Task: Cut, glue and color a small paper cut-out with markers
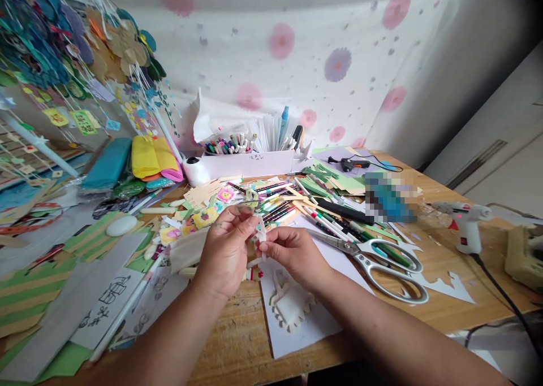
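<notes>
Over the middle of the desk, my left hand and my right hand meet at a small, thin white strip. Both sets of fingertips pinch it; its material is hard to make out. Under my right hand lies a white sheet of paper, bearing a small white piece with a zigzag edge. Large scissors with pale handles rest right of that hand, blades partly open. Coloured pens and pencils are heaped just beyond my fingers.
A white glue gun stands at right, its cord trailing down. Farther back lies a black glue gun. A white box of pens lines the back. Striped green paper and a white strip cover the left. Paper crafts hang upper left.
</notes>
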A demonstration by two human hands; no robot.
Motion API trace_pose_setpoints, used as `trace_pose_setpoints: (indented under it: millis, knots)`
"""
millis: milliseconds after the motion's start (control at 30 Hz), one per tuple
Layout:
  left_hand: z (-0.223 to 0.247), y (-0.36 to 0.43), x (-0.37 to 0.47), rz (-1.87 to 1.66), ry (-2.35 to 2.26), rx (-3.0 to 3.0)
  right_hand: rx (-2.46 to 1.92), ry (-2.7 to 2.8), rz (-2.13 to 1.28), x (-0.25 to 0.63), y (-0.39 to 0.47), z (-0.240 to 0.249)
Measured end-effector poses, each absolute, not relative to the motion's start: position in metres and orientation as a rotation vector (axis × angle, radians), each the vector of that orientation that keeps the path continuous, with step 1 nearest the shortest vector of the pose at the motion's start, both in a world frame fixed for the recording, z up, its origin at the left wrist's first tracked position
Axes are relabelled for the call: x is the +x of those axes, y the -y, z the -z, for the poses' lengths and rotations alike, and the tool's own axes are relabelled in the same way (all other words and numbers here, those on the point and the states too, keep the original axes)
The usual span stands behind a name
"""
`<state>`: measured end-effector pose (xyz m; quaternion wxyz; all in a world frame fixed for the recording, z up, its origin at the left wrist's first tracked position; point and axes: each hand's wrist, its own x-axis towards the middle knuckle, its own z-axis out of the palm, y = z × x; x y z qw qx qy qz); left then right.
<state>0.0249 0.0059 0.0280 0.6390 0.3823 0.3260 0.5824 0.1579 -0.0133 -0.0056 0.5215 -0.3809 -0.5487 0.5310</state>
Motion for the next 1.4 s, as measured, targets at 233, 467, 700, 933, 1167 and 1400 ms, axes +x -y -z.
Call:
trace_pose_setpoints:
  millis: [233,467,700,933,1167,1400]
  knots:
    - [-0.026,-0.011,0.016,-1.204,-0.684,0.973,-1.036,1.284,-1.079,0.172,0.011,-0.002]
    - [-0.025,-0.014,0.008,-1.049,-0.698,1.127,-0.974,1.181,-1.244,0.175,0.010,-0.005]
    - [-0.021,-0.008,0.016,-0.932,-0.736,1.220,-0.874,1.096,-1.507,0.170,0.011,-0.003]
    - [-0.019,-0.005,0.019,-0.978,-0.795,1.134,-0.838,1.103,-1.650,0.166,0.015,-0.005]
    - [-0.020,-0.007,0.018,-1.024,-0.837,1.092,-0.816,1.167,-1.647,0.169,0.016,-0.004]
    - [-0.023,-0.011,0.019,-1.195,-0.847,1.043,-0.864,1.371,-1.498,0.168,0.012,-0.002]
